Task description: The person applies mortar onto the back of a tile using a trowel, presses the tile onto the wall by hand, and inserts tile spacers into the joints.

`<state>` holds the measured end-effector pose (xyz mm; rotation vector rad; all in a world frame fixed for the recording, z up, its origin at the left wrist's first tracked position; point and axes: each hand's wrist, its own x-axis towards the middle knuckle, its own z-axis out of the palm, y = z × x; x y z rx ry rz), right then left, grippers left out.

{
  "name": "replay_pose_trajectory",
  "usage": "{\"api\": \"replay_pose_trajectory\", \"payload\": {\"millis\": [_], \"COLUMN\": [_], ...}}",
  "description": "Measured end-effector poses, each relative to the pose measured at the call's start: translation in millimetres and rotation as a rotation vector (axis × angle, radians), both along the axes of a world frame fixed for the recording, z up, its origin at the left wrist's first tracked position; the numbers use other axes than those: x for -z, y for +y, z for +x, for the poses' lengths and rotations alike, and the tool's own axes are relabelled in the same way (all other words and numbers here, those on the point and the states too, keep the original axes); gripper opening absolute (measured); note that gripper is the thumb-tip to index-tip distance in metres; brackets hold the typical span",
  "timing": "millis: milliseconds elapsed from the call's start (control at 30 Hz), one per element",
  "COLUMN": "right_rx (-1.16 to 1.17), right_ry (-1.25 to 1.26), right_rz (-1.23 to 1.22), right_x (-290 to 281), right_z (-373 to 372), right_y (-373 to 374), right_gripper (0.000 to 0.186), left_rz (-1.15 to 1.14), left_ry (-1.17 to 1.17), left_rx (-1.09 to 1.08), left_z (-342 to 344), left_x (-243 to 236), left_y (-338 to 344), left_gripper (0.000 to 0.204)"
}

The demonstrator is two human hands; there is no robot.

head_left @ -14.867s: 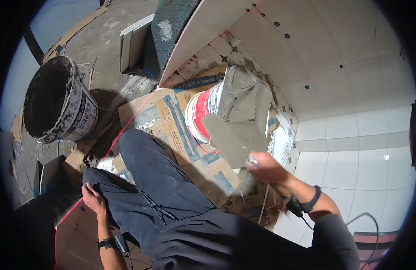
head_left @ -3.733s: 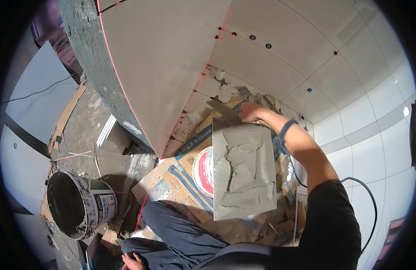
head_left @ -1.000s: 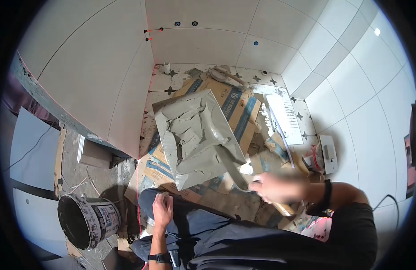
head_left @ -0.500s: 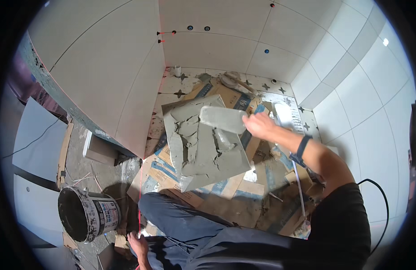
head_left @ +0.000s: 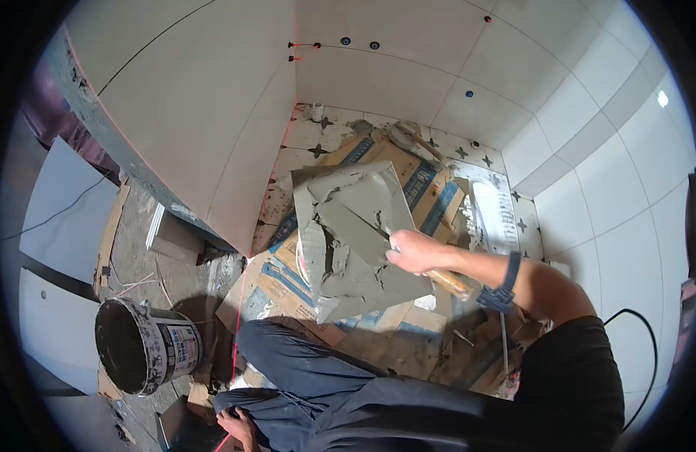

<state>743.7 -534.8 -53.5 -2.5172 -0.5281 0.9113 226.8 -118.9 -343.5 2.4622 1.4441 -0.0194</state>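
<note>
My right hand [head_left: 417,251] is closed round a trowel [head_left: 451,284]; its yellowish handle end sticks out below my fist. The flat blade lies low over grey mortar [head_left: 370,282], and its outline blends into the wet surface. The mortar is spread thick on a square tile [head_left: 304,197], with ridges and cracks toward its left side and a smoother patch near the far edge. My left hand [head_left: 239,426] rests on my leg at the lower left, fingers laid over the dark trousers, holding nothing.
Flattened cardboard [head_left: 287,282] lies under and around the tile. A mortar-stained bucket [head_left: 148,346] stands at the left. Tiled walls [head_left: 235,113] enclose the far corner; a round-headed mallet [head_left: 404,137] and a white floor fixture [head_left: 492,211] lie beyond. Red laser lines cross the scene.
The trowel, earlier held up with its blade broadside, has come down onto the mortar, blade turned flatter. My right hand moved lower and slightly left. The view has shifted a little.
</note>
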Motion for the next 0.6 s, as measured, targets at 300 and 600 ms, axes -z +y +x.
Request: {"api": "replay_pose_trajectory", "payload": {"millis": [300,600], "right_rx": [-0.445,0.223], "right_ry": [-0.848,-0.147], "right_rz": [-0.428,-0.012], "right_x": [22.2,34.9], "right_z": [53.0,6.5], "right_y": [-29.6,53.2], "right_gripper": [0.015,0.023], "left_rz": [0.098,0.013], "left_ry": [-0.093,-0.033], "left_rx": [-0.053,-0.087], "left_z": [-12.2,6.4], "left_x": [22.5,2.0], "left_y": [6.6,0.1], "left_gripper": [0.046,0.048]}}
